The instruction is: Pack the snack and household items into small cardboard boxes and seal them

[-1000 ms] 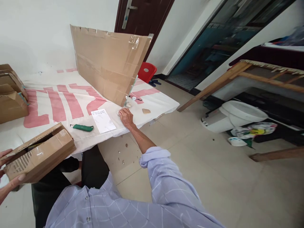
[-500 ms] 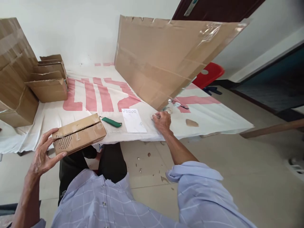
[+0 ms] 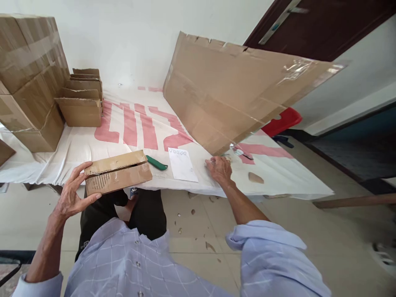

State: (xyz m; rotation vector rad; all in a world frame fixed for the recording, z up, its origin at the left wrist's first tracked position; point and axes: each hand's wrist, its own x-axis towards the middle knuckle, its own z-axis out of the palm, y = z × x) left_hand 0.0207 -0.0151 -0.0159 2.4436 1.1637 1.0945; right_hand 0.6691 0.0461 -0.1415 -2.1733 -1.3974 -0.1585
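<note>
My left hand (image 3: 69,197) grips the left end of a small closed cardboard box (image 3: 120,178), thumb along the near side and fingers at the far side. The box lies tilted at the table's front edge, with a narrow gap along its top seam. My right hand (image 3: 220,169) rests on the table with its fingers curled together; whatever they pinch is hidden. Close behind it is a small clear object (image 3: 228,157), partly covered. Between the hands lie a green-handled utility knife (image 3: 157,163) and a white paper (image 3: 183,166) with small drawn shapes.
A large cardboard sheet (image 3: 222,90) leans beyond my right hand. Glasses (image 3: 239,152) and a cardboard scrap (image 3: 255,177) lie to its right. Folded-open boxes (image 3: 82,112) and big taped cartons (image 3: 37,78) stand at left. A red chair (image 3: 283,121) is behind; scraps litter the floor.
The view has shifted, so the table's things sit further right and slightly lower. My left hand still grips the box; my right hand stays beside the clear object, fingers curled.
</note>
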